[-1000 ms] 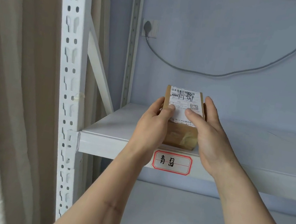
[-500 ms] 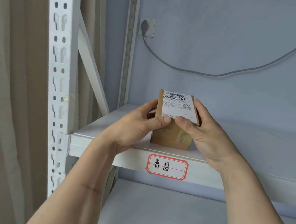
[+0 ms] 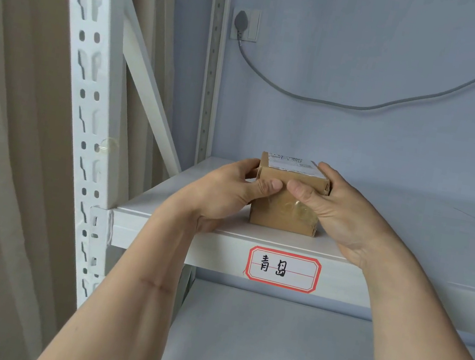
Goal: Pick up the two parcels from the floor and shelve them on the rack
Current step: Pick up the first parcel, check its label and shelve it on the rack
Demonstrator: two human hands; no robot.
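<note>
A small brown cardboard parcel [image 3: 280,214] with a white shipping label on top rests on the white rack shelf [image 3: 161,223], near its front edge. My left hand [image 3: 221,193] grips its left side with the thumb on the front face. My right hand [image 3: 337,208] grips its right side, thumb also on the front. Only this one parcel is in view.
A red-bordered label [image 3: 282,269] with handwritten characters is stuck on the shelf's front edge below the parcel. A perforated white upright [image 3: 87,100] and a diagonal brace stand at left, beside beige curtains. A grey cable [image 3: 350,106] hangs from a wall socket [image 3: 244,23]. A lower shelf [image 3: 265,349] lies beneath.
The parcel has tipped from label-facing-me to flat, and now sits on the shelf with the label on top. Both hands have stayed on it, lowering with it.
</note>
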